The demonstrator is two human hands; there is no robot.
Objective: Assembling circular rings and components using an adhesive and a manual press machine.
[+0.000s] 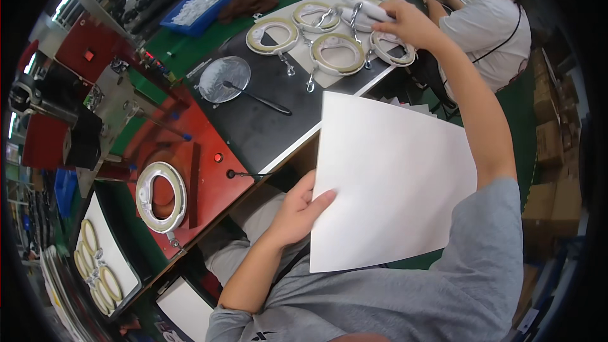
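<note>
My left hand (295,214) is closed on the left edge of a large white sheet (392,180), thumb on its face, held over my lap. My right arm stretches past the sheet to the table's far end. There my right hand (405,22) has its fingers closed at a pale white ring-shaped part (356,18), partly covered and hard to make out. Just below that hand lies a white ring (375,56) with a metal clasp. Beside it are further cream-and-white rings (337,54), each with a chain or snap hook, resting on a pale sheet (326,78).
A red press (218,187) with a ring (161,196) on its base stands left. On the black mat (253,130) lie a clear round dish (221,79) and a black-handled tool (266,102). Behind are a blue tray (206,3) of white pieces and a co-worker (487,38).
</note>
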